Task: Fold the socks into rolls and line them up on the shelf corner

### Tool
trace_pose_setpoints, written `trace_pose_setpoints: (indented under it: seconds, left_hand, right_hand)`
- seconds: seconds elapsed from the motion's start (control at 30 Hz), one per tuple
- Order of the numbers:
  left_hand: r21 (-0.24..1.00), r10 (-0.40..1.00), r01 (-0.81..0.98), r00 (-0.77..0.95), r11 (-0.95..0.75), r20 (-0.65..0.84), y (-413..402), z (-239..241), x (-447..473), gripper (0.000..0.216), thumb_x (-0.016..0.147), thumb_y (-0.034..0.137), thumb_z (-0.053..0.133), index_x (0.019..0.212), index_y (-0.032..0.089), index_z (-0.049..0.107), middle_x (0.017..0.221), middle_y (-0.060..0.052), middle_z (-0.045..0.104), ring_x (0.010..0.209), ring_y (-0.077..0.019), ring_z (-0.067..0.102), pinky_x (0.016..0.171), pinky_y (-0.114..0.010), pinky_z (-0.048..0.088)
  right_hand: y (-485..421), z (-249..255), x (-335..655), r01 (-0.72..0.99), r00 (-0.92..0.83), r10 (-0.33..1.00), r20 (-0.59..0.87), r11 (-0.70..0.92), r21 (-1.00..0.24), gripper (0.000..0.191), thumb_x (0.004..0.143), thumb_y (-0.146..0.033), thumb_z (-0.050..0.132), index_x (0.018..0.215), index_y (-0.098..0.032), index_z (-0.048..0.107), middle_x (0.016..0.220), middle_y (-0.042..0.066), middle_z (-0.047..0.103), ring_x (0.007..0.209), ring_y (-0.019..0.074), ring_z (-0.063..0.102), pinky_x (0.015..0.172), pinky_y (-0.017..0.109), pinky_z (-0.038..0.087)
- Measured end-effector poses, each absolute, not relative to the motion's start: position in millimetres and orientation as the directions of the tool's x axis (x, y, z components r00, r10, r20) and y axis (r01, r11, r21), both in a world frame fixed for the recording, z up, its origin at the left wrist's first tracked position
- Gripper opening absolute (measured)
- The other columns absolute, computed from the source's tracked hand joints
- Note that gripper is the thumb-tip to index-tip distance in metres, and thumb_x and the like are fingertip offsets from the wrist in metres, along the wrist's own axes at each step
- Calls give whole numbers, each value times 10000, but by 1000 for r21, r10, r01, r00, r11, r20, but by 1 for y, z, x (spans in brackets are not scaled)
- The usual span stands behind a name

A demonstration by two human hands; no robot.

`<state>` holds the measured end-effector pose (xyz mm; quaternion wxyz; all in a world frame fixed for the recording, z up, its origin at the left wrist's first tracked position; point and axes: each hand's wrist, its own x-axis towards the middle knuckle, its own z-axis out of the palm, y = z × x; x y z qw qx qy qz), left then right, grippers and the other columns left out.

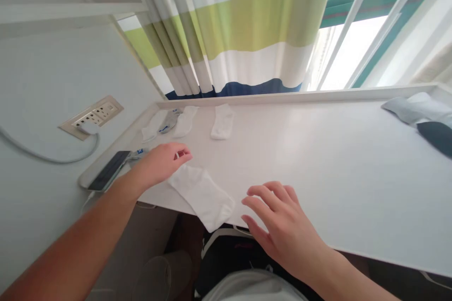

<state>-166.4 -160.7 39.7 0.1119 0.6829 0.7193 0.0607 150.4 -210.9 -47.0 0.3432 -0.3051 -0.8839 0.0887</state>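
Note:
A white sock (203, 193) lies flat at the front edge of the table, with one end jutting over the edge. My left hand (162, 162) is above its far left end, thumb and fingers curled together; whether any fabric is between them is hidden. To the right of the sock, my right hand (278, 216) hovers with fingers spread and nothing in them. Farther back lie another white sock (222, 122), a second white sock (186, 121) and a third (154, 125). A grey item with blue marks (170, 121) rests among them.
A phone (109, 170) with a cable lies at the table's left side, below a wall socket (92, 116) with a plug. Grey and dark fabric (423, 113) is piled at the far right. A raised rim (300, 96) runs along the back, before a striped curtain (254, 28).

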Motion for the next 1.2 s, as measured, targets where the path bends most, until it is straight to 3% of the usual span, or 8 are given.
trace_pose_setpoints:
  seconds: [0.1,0.27,0.43,0.53,0.63,0.77,0.9,1.2]
  left_hand:
    - [208,987,968,-121,141,-106,-180,20,-203,323,865,491,556,875,227,741,941,-77,768,837,-260,672,766,-348,466]
    - [309,974,931,-147,196,-174,-192,-12,-230,386,854,516,600,1030,202,737,979,-92,760,863,-271,685,763,-352,465]
    - [403,984,905,-74,134,-161,-183,-33,-233,209,806,413,649,874,216,674,915,-59,727,822,-243,656,726,-336,447]
    - [467,989,879,-28,95,-148,-178,-35,-231,169,839,383,604,820,219,638,920,-53,718,859,-243,651,775,-351,457]
    - [595,979,793,-8,131,-205,-174,-30,-227,243,887,460,580,865,221,620,893,-33,715,861,-239,658,775,-351,471]
    - [743,976,661,75,104,-204,-161,-22,-221,298,919,512,563,884,216,570,842,-11,686,780,-198,629,691,-306,461]
    - [807,977,588,141,47,-160,-132,-14,-205,291,870,481,652,841,204,569,770,11,634,680,-150,563,621,-269,420]
    - [885,962,454,271,-105,-25,-37,2,-122,215,777,338,771,808,178,632,757,3,628,678,-125,568,605,-250,424]
  right_hand:
    - [-214,-53,119,406,-693,551,466,831,-380,184,927,-190,689,1097,-233,635,1109,49,714,949,233,558,800,391,386]
    - [-214,-65,92,352,-786,491,377,855,-380,274,860,-219,787,1075,-247,620,1142,28,712,963,235,574,802,395,393]
    - [-216,-73,81,371,-811,480,335,864,-342,223,859,-86,708,986,-234,600,1062,8,712,920,214,585,813,396,381]
    - [-219,-73,79,379,-806,481,345,867,-323,215,872,-44,645,977,-226,602,1052,15,712,918,210,586,828,397,387]
    - [-219,-71,79,375,-795,484,365,866,-332,219,901,-27,585,997,-223,608,1036,27,718,924,209,586,829,383,404]
    - [-217,-66,82,349,-772,505,386,844,-407,200,944,-30,530,1000,-213,586,985,20,715,853,181,572,768,336,416]
    - [-215,-61,88,365,-717,541,440,829,-424,246,935,4,501,1031,-207,584,977,18,714,794,165,547,740,325,395]
    - [-212,-57,122,500,-541,591,599,798,-336,372,907,75,480,1173,-160,591,1074,53,757,919,189,577,833,353,397]
